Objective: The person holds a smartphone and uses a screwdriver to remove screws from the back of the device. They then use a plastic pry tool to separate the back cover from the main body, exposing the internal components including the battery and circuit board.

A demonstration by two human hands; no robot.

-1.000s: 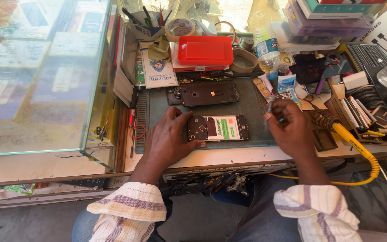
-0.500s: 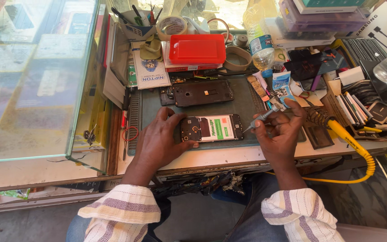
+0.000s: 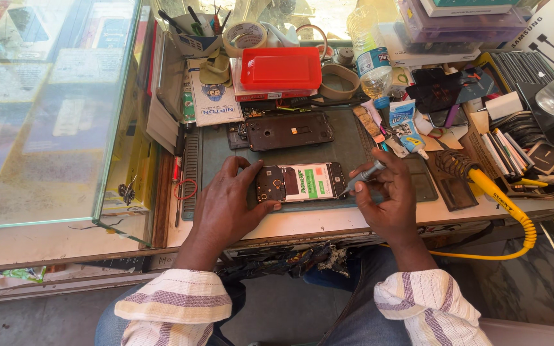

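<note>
- The opened black phone with a green-and-white battery [image 3: 301, 182] is lying long-axis sideways at frame centre, between both hands.
- The left hand [image 3: 229, 204] is pressing its left end, fingers spread.
- The right hand [image 3: 387, 202] is gripping a slim grey metal screwdriver [image 3: 365, 175], tip touching the right end.

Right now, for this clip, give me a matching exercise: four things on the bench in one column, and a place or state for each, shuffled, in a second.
Things:
1. opened phone
2. screwdriver
3. red box
4. back cover

Places or states:
A. at the back of the bench, lid shut
B. held in the right hand, tip at the phone's right end
C. lying on the mat just behind the phone
D. steadied by the left hand, insides facing up

Pairs: 1-D, 2-B, 3-A, 4-C
</note>
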